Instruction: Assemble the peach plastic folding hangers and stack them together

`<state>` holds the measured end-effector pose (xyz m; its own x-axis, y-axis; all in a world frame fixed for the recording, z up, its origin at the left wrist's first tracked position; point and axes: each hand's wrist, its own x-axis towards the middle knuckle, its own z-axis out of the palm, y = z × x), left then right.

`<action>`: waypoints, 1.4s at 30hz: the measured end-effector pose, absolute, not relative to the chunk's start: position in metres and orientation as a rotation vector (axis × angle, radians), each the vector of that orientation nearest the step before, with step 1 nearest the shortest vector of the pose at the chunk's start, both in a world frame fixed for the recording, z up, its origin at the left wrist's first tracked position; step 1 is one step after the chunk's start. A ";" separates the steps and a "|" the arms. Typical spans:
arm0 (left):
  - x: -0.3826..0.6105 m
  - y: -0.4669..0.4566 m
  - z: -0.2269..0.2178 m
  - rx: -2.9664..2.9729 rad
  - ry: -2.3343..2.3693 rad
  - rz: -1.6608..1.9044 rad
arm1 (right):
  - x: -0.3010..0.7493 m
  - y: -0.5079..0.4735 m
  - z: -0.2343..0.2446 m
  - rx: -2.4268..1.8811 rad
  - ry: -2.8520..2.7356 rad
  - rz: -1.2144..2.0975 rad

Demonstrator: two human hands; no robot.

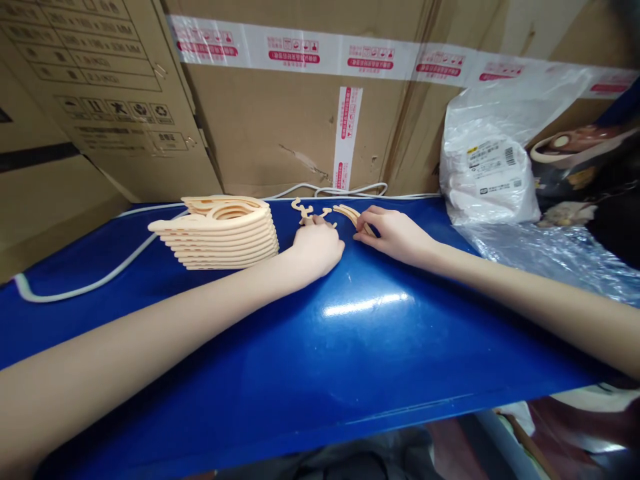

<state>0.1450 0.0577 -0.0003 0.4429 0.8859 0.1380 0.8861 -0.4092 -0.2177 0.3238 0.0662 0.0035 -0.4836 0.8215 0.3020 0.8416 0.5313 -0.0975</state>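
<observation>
My left hand (319, 245) rests on the blue table with its fingers curled over several small beige hook-shaped pieces (298, 205). Its fingertips are mostly hidden behind the knuckles, so what they grip cannot be made out. To its right, my right hand (393, 232) is closed, thumb and fingers pinching the near end of curved beige strips (346, 212) that look like hanger arms. Left of both hands stands a neat stack of beige plastic hanger-like parts (225, 233), each with a curved opening. My left forearm passes just in front of the stack.
Cardboard boxes (280, 113) with printed tape form a wall behind the blue table (300, 373). A white cable (100, 288) runs along the back and left. A white plastic-wrapped package (490, 170) and clear plastic film (560, 257) lie at the right.
</observation>
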 end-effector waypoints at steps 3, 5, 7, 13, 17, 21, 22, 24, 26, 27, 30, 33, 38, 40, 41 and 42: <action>0.138 0.036 -0.001 -2.498 -1.442 -0.021 | 0.330 0.057 0.004 -1.370 -2.458 -0.089; 0.131 0.021 0.000 -2.518 -1.420 -0.029 | 0.332 0.051 0.005 -1.352 -2.461 -0.072; 0.125 0.009 0.001 -2.536 -1.412 -0.024 | 0.333 0.046 0.005 -1.335 -2.465 -0.045; 0.126 0.014 0.002 -2.503 -1.488 -0.030 | 0.328 0.042 0.003 -1.298 -2.468 -0.010; 0.141 0.048 0.005 -2.409 -1.655 -0.060 | 0.330 0.039 0.003 -1.256 -2.478 -0.018; 0.153 0.077 0.011 -2.348 -1.815 -0.046 | 0.334 0.036 0.004 -1.276 -2.483 -0.061; 0.154 0.080 0.011 -2.344 -1.845 -0.036 | 0.335 0.036 0.004 -1.288 -2.481 -0.076; 0.155 0.082 0.011 -2.345 -1.865 -0.033 | 0.337 0.037 0.004 -1.311 -2.473 -0.105; 0.154 0.078 0.007 -2.355 -1.826 -0.059 | 0.338 0.039 0.004 -1.331 -2.461 -0.128; 0.152 0.075 0.005 -2.365 -1.792 -0.079 | 0.339 0.040 0.003 -1.337 -2.455 -0.137; 0.143 0.062 -0.003 -2.435 -1.646 -0.123 | 0.341 0.044 0.001 -1.334 -2.443 -0.138; 0.128 0.046 -0.009 -2.545 -1.459 -0.140 | 0.344 0.048 -0.005 -1.280 -2.431 -0.101; 0.097 0.021 -0.015 -2.684 -1.195 -0.172 | 0.348 0.054 -0.012 -1.176 -2.423 -0.027; 0.084 0.016 -0.015 -2.750 -1.038 -0.247 | 0.348 0.056 -0.012 -1.179 -2.411 -0.024; 0.079 0.015 -0.014 -2.779 -0.954 -0.307 | 0.348 0.056 -0.012 -1.189 -2.404 -0.026; 0.074 0.015 -0.013 -2.803 -0.880 -0.370 | 0.348 0.056 -0.012 -1.204 -2.396 -0.028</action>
